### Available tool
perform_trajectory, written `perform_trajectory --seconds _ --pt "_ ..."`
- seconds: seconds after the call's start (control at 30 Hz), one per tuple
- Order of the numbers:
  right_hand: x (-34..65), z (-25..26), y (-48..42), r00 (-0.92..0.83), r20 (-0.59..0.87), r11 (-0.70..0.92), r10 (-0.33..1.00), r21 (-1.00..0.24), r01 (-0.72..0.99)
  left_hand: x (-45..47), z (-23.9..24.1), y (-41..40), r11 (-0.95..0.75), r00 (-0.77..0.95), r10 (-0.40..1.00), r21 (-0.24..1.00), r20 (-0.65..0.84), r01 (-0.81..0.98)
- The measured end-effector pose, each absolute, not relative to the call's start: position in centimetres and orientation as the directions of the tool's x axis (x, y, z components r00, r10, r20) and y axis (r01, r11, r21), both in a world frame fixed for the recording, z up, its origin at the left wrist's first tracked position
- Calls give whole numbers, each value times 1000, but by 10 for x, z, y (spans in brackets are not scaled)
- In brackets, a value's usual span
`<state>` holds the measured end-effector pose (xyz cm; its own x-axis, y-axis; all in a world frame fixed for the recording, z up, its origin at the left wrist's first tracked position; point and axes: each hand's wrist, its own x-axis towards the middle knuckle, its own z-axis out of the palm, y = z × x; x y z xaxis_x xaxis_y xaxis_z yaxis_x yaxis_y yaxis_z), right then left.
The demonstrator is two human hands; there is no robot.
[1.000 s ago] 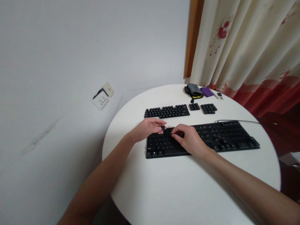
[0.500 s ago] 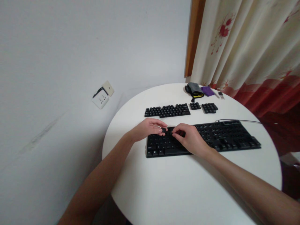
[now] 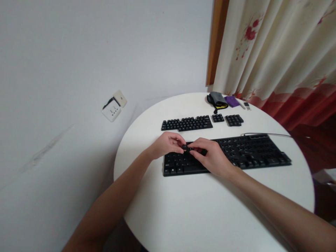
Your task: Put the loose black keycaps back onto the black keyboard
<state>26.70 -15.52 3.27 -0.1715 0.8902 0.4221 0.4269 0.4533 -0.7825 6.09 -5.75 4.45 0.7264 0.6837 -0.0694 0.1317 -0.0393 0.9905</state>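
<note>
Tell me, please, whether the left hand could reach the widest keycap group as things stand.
Probably yes: the left hand is near that group, nothing visible between, though it seems to hold a keycap.

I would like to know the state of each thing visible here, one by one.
Left hand: pinching a small black keycap
Right hand: fingertips at that keycap, grip unclear
Keyboard: flat on the table, many keycaps off
Loose keycaps: laid out in groups beyond the keyboard
Cable: stretched rightward
Grey cloth item: folded
Purple cloth: lying on the table
Curtain: hanging in folds
</note>
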Motion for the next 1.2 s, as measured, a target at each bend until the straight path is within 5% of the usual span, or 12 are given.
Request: perform_trajectory --seconds 0.37,1.2 --pt "267 34 -155 -128 456 460 881 -761 457 69 49 -66 -283 729 674 953 115 111" --pt "270 32 -153 -95 457 439 885 -748 498 73 43 -67 -305 702 689 951 181 54"
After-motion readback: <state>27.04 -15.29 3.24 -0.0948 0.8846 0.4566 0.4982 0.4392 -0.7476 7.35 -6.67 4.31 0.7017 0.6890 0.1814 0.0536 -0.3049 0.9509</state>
